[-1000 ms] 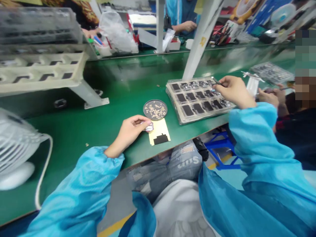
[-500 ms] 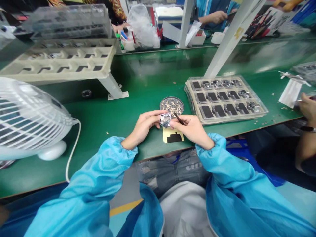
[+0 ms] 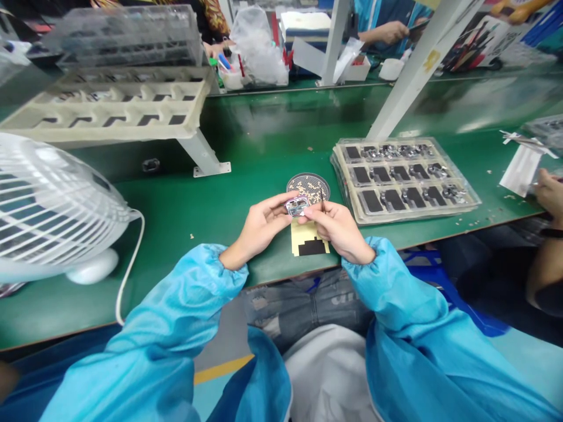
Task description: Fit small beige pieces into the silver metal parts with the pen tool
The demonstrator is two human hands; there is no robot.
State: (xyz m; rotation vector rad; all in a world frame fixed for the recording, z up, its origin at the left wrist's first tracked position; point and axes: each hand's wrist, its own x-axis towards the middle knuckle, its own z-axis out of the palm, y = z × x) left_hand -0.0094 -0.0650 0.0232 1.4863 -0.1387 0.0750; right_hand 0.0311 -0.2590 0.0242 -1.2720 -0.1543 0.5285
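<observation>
We've pulled our right grip (image 3: 342,230) back from the tray (image 3: 420,215), pinching tweezers (image 3: 322,202), left grip (image 3: 260,225) holding a circuit module (image 3: 297,206), green table (image 3: 176,217), white fan (image 3: 57,205) alongside.

Small case (image 3: 297,206): rounded rectangular form, purplish-silver rim, circuit parts exposed; held over the desk (image 3: 246,176), nearer its front edge than its back, open face visible. Slim dark tool (image 3: 322,199): near-upright, just right of the case; tip details indistinct.

No words coming out clear. Pale letters (image 3: 346,298) showing on gray jeans (image 3: 303,305), folds hiding some. Dark letters (image 3: 498,49) slanting across white box (image 3: 487,38), looking too blurry. Yellow mark (image 3: 432,60) sitting on white post (image 3: 407,97), giving no clear sign.
</observation>
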